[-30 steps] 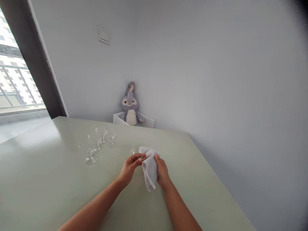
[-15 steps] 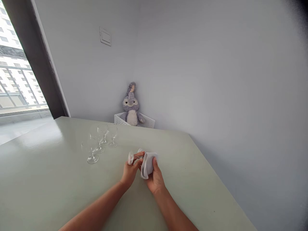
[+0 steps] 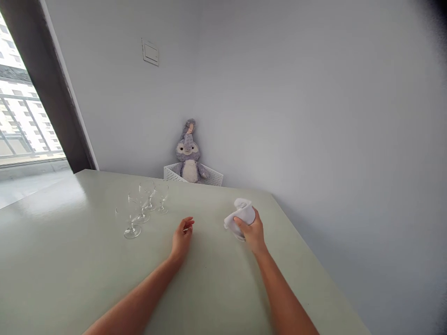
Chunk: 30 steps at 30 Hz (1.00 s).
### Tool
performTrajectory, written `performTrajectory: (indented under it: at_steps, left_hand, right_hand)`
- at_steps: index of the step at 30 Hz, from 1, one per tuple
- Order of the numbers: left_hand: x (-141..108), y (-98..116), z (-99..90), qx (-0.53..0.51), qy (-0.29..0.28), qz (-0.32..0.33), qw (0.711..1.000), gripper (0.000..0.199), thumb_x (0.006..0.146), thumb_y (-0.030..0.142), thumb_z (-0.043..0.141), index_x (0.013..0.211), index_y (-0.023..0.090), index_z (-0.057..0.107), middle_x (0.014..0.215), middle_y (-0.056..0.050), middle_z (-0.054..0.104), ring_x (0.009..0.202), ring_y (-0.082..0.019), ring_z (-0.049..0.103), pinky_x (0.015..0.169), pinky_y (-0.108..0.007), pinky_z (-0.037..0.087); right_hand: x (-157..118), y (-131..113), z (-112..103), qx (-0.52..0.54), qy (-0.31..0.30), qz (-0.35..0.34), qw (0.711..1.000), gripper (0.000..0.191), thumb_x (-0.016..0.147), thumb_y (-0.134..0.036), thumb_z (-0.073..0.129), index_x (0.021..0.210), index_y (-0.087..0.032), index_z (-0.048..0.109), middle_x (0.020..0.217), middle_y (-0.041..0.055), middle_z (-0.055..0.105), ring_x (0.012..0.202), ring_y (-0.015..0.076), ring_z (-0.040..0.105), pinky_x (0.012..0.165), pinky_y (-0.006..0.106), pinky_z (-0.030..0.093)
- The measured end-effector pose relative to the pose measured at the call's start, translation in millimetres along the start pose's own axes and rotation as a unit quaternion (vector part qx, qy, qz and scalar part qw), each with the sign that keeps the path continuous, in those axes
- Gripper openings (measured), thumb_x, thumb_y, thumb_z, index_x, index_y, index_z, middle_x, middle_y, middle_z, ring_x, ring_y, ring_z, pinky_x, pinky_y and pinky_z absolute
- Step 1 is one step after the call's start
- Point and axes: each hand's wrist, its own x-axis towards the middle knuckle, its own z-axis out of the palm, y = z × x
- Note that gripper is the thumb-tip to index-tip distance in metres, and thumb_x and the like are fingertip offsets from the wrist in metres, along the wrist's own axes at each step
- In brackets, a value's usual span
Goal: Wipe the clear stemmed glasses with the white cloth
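Note:
My right hand (image 3: 253,232) grips a white cloth (image 3: 240,215), raised at the right of the table. The cloth is bunched around what looks like a clear stemmed glass, mostly hidden. A clear, foot-like edge shows below it. Apart from this, my left hand (image 3: 182,238) is over the middle of the table, its fingers loosely bent and apart, nothing in them. To its left several clear stemmed glasses stand upright in a group, the nearest glass (image 3: 132,231) toward the front and another glass (image 3: 161,197) at the right of the group.
The pale green table (image 3: 87,279) spreads under both hands, its right edge running along a grey wall (image 3: 331,139). Beyond the far edge, a plush toy (image 3: 189,170) sits in a white perforated basket (image 3: 213,177). A bright window (image 3: 24,116) is at the left.
My hands have moved apart. The right hand has carried the cloth right and away from me. My left hand has let go of the glass stem and shifted slightly left.

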Motion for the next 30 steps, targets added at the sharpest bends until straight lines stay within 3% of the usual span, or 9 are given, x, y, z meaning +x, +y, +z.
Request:
performTrajectory:
  at_steps: [6, 13, 17, 23, 28, 30]
  left_hand:
    - [0.5, -2.2, 2.2, 0.026, -0.008, 0.004, 1.0, 0.029, 0.073, 0.025, 0.045, 0.1, 0.025, 0.055, 0.098, -0.005, 0.061, 0.072, -0.015, 0.056, 0.07, -0.031, 0.044]
    - [2.0, -3.8, 2.3, 0.035, -0.013, 0.004, 0.999, 0.028, 0.073, 0.027, 0.045, 0.099, 0.025, 0.055, 0.097, -0.005, 0.061, 0.071, -0.016, 0.056, 0.069, -0.032, 0.044]
    - [0.8, -2.2, 2.5, 0.037, -0.007, 0.006, 0.999, 0.029, 0.073, 0.028, 0.045, 0.099, 0.024, 0.055, 0.098, -0.005, 0.061, 0.072, -0.016, 0.057, 0.069, -0.032, 0.044]
    - [1.2, -3.3, 1.8, 0.036, -0.016, 0.002, 0.999, 0.029, 0.074, 0.028, 0.043, 0.1, 0.023, 0.054, 0.1, -0.006, 0.06, 0.074, -0.016, 0.057, 0.07, -0.032, 0.045]
    - [1.2, -1.0, 1.2, 0.018, 0.008, 0.004, 1.0, 0.028, 0.072, 0.028, 0.045, 0.098, 0.022, 0.056, 0.098, -0.006, 0.061, 0.075, -0.016, 0.057, 0.068, -0.031, 0.045]
    - [2.8, 0.1, 1.2, 0.003, 0.027, 0.004, 1.0, 0.027, 0.07, 0.026, 0.046, 0.095, 0.021, 0.056, 0.096, -0.006, 0.061, 0.076, -0.017, 0.057, 0.067, -0.03, 0.046]
  right_hand:
    - [60.9, 27.0, -32.5, -0.197, 0.034, 0.024, 0.98, 0.067, 0.056, -0.046, 0.067, 0.115, -0.023, 0.046, 0.103, 0.0053, 0.059, 0.091, 0.0233, 0.054, 0.075, 0.034, 0.044]
    - [79.0, 51.7, -39.6, -0.248, 0.018, 0.011, 0.969, 0.064, 0.061, -0.05, 0.061, 0.116, -0.021, 0.045, 0.106, 0.0072, 0.059, 0.092, 0.0233, 0.055, 0.075, 0.032, 0.043]
    - [79.2, 49.3, -39.4, -0.274, -0.015, 0.006, 0.962, 0.054, 0.065, -0.051, 0.056, 0.109, -0.02, 0.051, 0.097, 0.0062, 0.062, 0.088, 0.0232, 0.056, 0.072, 0.031, 0.042]
    - [71.0, 44.4, -41.1, -0.303, -0.015, 0.02, 0.953, 0.043, 0.069, -0.047, 0.051, 0.1, -0.018, 0.054, 0.089, 0.006, 0.063, 0.082, 0.0225, 0.057, 0.069, 0.03, 0.042]
    - [35.4, 40.4, -43.5, -0.326, -0.032, 0.047, 0.944, 0.032, 0.073, -0.04, 0.046, 0.089, -0.016, 0.059, 0.076, 0.0062, 0.063, 0.072, 0.022, 0.057, 0.064, 0.03, 0.041]
    - [14.5, 31.7, -42.7, -0.312, -0.097, 0.04, 0.944, 0.035, 0.072, -0.041, 0.05, 0.095, -0.017, 0.06, 0.08, 0.0049, 0.064, 0.072, 0.0203, 0.058, 0.064, 0.028, 0.042]
